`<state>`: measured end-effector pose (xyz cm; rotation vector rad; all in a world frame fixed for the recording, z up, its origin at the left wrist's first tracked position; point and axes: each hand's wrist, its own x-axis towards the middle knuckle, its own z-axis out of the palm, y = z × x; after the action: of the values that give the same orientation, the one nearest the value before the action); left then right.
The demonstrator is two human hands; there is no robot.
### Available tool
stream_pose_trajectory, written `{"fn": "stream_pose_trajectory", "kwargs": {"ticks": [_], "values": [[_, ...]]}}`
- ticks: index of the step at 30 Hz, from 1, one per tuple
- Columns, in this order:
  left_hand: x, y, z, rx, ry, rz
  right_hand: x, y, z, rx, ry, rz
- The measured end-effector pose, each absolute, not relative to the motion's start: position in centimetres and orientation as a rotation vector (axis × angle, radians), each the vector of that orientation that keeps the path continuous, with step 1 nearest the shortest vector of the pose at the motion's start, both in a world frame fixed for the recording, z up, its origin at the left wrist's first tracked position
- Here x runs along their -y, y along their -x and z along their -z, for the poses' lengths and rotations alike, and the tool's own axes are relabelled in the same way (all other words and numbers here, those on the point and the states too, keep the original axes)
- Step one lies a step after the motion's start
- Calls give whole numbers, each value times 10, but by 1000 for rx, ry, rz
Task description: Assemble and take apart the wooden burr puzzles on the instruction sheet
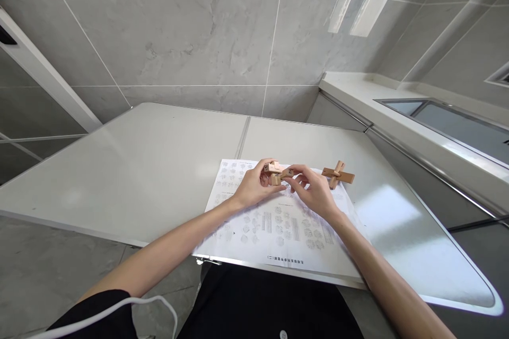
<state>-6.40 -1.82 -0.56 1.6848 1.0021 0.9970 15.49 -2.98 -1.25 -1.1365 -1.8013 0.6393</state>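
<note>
Above a printed sheet, my left hand [255, 183] grips a small cluster of interlocking wooden puzzle pieces [274, 167] between thumb and fingers. My right hand [312, 188] pinches a wooden puzzle piece [287, 173] with a dark mark on its end, at the right side of the cluster. That piece meets the cluster; how far it sits inside is hidden by the fingers. To the right of my right hand, a cross-shaped wooden puzzle assembly [338, 174] rests near the sheet's edge.
The instruction sheet [246, 246], printed with small diagrams, lies on a white folding table [178, 169] with a seam across its middle. A grey tiled wall [199, 37] stands behind. At the right is a white counter [358, 90]. A white cable [147, 301] hangs by my left sleeve.
</note>
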Motion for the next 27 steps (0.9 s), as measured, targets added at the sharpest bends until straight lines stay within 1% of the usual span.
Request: {"fn": "stream_pose_trajectory", "kwargs": {"ticks": [4,10,19,22,27], "values": [[18,64,4,-995,-1626,-1013,29,-156,14,1819,1156,-668],[20,64,2,-980,-1701,-976,29,-157,14,1864,1169,-672],[19,62,9,-1017,-1832,-1012,30,-155,10,1910,1060,-582],[18,62,10,-1068,-1892,-1022,31,-154,9,1898,1055,-610],[20,62,8,-969,-1831,-1002,32,-152,9,1852,1039,-707]]}}
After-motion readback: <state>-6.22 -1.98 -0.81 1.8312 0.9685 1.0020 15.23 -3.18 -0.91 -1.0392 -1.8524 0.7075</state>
